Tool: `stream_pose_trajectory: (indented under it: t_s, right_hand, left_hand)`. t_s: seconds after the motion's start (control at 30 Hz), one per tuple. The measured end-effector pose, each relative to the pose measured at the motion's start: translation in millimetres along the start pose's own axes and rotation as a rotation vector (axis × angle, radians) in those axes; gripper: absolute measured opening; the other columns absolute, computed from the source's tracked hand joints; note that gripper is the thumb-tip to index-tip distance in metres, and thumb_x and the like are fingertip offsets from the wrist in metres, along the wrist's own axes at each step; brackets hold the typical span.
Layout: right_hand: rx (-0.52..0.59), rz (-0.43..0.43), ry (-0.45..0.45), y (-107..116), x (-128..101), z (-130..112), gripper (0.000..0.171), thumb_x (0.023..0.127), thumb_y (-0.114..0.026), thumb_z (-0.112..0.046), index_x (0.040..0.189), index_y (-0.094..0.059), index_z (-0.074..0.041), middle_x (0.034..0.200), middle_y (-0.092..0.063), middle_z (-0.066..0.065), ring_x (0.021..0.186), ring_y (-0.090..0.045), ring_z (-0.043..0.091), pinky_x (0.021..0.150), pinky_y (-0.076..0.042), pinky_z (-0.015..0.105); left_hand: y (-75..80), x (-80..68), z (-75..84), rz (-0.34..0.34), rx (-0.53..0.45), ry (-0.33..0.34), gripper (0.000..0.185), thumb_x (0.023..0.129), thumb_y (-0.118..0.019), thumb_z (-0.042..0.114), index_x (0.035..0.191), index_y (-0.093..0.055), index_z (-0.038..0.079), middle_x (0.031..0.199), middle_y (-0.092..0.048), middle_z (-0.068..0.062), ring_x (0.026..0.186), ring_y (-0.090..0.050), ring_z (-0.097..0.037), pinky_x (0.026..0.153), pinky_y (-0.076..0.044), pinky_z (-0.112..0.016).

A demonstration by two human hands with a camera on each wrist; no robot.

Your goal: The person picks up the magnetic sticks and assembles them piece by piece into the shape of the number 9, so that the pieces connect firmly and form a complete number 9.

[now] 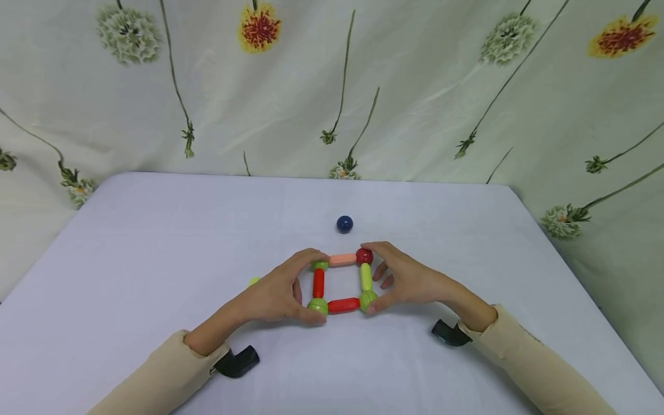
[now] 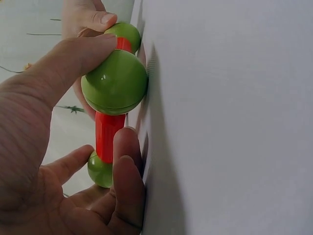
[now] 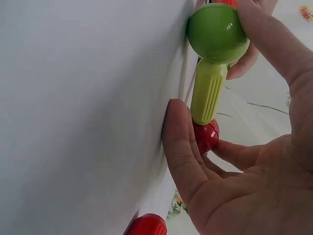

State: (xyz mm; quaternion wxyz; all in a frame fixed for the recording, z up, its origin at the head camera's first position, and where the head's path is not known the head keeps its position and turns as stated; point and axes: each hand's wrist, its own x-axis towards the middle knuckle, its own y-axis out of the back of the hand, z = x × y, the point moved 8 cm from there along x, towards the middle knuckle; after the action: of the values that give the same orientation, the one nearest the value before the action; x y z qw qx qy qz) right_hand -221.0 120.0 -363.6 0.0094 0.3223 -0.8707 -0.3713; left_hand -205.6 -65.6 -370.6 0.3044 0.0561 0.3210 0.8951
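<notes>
A square of toy rods and balls (image 1: 344, 306) lies on the white table between both hands. Its corners are three green balls (image 2: 115, 83) and one red ball (image 1: 365, 256); its sides are two red rods (image 1: 319, 283), a salmon rod (image 1: 343, 260) and a yellow-green rod (image 3: 209, 93). My left hand (image 1: 277, 291) holds the left side, thumb at the near green ball and index finger at the far one. My right hand (image 1: 412, 278) spans the right side, thumb on the near green ball, index finger on the red ball.
A dark blue ball (image 1: 344, 224) sits beyond the square. A yellow-green piece (image 1: 253, 281) shows partly behind the left hand. One loose red piece (image 3: 149, 225) lies near the right hand in its wrist view. Flowered cloth (image 1: 415, 86) hangs behind the table.
</notes>
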Motion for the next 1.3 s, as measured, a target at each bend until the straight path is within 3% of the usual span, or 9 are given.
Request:
stream_pose_trajectory:
  t_s: [1.3]
  right_hand:
    - [0.022, 0.008, 0.041, -0.3, -2.1, 0.9, 0.104, 0.064, -0.085, -0.036, 0.146, -0.024, -0.017, 0.137, -0.037, -0.001, 0.101, -0.056, 0.016, 0.084, -0.053, 0.027]
  left_hand:
    - [-0.8, -0.2, 0.9, -0.007, 0.000, 0.038, 0.091, 0.064, -0.085, 0.039, 0.139, -0.034, 0.030, 0.137, -0.035, 0.007, 0.061, -0.057, -0.014, 0.058, -0.051, -0.027]
